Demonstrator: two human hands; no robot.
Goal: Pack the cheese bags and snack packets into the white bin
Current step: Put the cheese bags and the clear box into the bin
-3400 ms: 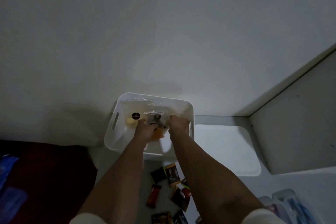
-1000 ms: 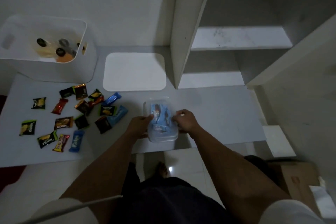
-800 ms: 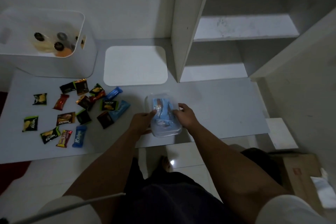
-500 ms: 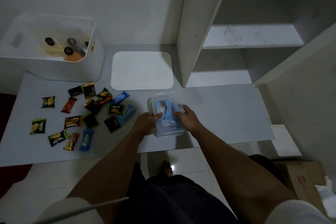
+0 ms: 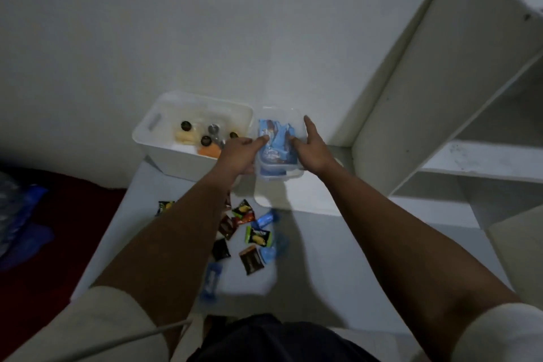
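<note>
White bin (image 5: 164, 138) sits at the back of the worktop (image 5: 323, 244), against the wall. Inside the bin: cheese bags (image 5: 188, 132), pale yellow and orange, with dark round labels. Just right of the bin, a clear tub (image 5: 279, 167) holding blue packets (image 5: 279, 141) is held above the worktop between both hands. Left hand (image 5: 238, 153): fingers curled round the tub's left side, thumb on its top. Right hand (image 5: 311, 147): fingers clamped on the tub's right side, forefinger extended along the edge. Nearer than the bin, loose snack packets (image 5: 252, 235) lie scattered on the worktop, partly hidden by the left forearm. Right of the bin, well apart, stands a white shelf unit (image 5: 440, 97).
</note>
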